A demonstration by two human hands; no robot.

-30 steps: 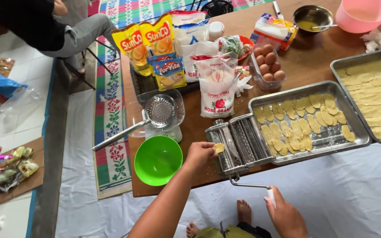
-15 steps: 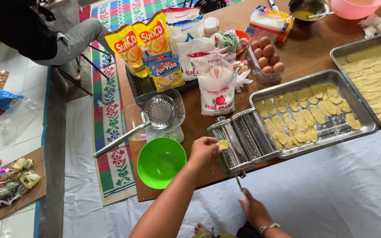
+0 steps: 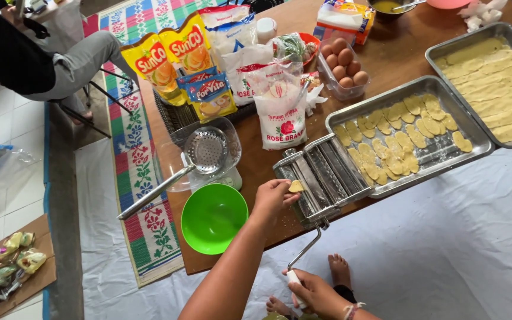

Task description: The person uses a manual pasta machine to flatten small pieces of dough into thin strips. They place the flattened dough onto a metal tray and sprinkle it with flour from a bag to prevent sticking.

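A metal pasta roller [image 3: 321,176] is clamped at the near edge of a brown wooden table [image 3: 268,160]. My left hand [image 3: 272,198] pinches a small piece of yellow dough [image 3: 296,186] at the roller's left end. My right hand [image 3: 314,292] grips the white knob of the roller's crank [image 3: 303,256] below the table edge. Behind the roller sits a metal tray [image 3: 463,155] with several flat yellow dough pieces [image 3: 398,139]. A second tray [image 3: 445,50] at the far right holds long dough strips.
A green bowl [image 3: 213,217] and a wire skimmer [image 3: 202,151] over a glass bowl lie left of the roller. Oil pouches, flour bags [image 3: 281,104] and a box of eggs [image 3: 344,59] stand behind. A seated person [image 3: 25,56] is at the top left. My bare feet [image 3: 339,269] rest on white sheeting.
My right hand has swung the crank handle down and to the left. My left hand stays at the roller with the dough. The view has shifted slightly.
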